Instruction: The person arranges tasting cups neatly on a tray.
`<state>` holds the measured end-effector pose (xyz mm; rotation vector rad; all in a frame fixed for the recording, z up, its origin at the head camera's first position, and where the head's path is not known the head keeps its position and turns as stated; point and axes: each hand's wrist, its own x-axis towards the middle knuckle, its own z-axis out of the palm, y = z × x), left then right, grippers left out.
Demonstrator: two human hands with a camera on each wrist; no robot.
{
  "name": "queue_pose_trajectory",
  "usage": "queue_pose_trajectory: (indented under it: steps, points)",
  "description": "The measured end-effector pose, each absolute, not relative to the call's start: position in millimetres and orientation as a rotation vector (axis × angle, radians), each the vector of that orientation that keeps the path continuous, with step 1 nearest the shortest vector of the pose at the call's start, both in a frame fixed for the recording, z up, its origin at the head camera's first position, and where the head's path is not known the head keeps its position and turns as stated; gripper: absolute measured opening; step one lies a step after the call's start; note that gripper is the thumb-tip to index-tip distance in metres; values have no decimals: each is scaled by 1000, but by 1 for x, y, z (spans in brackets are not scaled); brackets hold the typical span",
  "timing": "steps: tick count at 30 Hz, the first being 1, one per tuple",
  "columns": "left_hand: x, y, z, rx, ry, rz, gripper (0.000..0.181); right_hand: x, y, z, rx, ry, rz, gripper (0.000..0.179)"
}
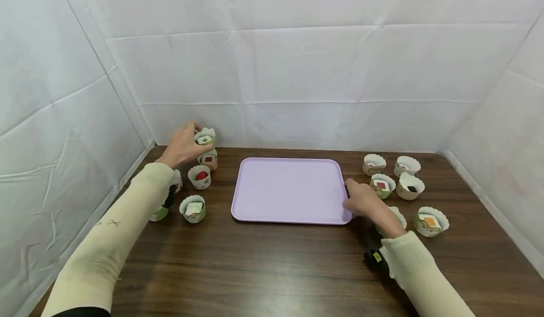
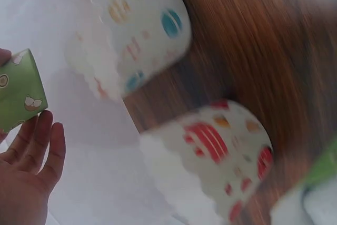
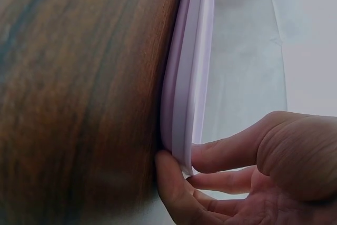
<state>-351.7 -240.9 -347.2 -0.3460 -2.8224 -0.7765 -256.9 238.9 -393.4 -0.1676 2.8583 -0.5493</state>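
At the back left, my left hand (image 1: pixel 182 145) holds a green paper baking cup (image 1: pixel 206 140) with a white piece in it, raised above the other cups. The left wrist view shows the thumb and fingers around this green cup (image 2: pixel 22 92), which has small printed pictures. A lilac rectangular tray (image 1: pixel 289 192) lies flat in the middle of the wooden table. At its right edge, my right hand (image 1: pixel 363 198) pinches the rim. In the right wrist view, the thumb lies on top of the tray rim (image 3: pixel 184 77) and a finger is under its corner.
Several baking cups stand left of the tray, among them one with a red ball (image 1: pixel 201 177) and one with a white piece (image 1: pixel 193 208). More stand to the right, including one with an orange square (image 1: pixel 431 221). White cloth walls (image 1: pixel 297 71) border the table.
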Motion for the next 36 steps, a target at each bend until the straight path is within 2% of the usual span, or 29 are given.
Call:
queue_pose_trajectory:
  steps: [10, 18, 30, 36]
  points:
    - [-356, -209, -347, -438, -2827, -835, 59, -256, 237, -394, -156, 2852, -558, 62]
    - [-352, -183, -347, -430, -2865, -956, 64, -259, 236, -395, -160, 2857, -542, 62]
    - [-359, -153, -359, -566, -2927, -824, 59, -256, 238, -397, -158, 2856, -578, 59]
    - [-361, -145, -367, -556, -2990, -788, 60, -256, 238, -397, -146, 2827, -612, 60]
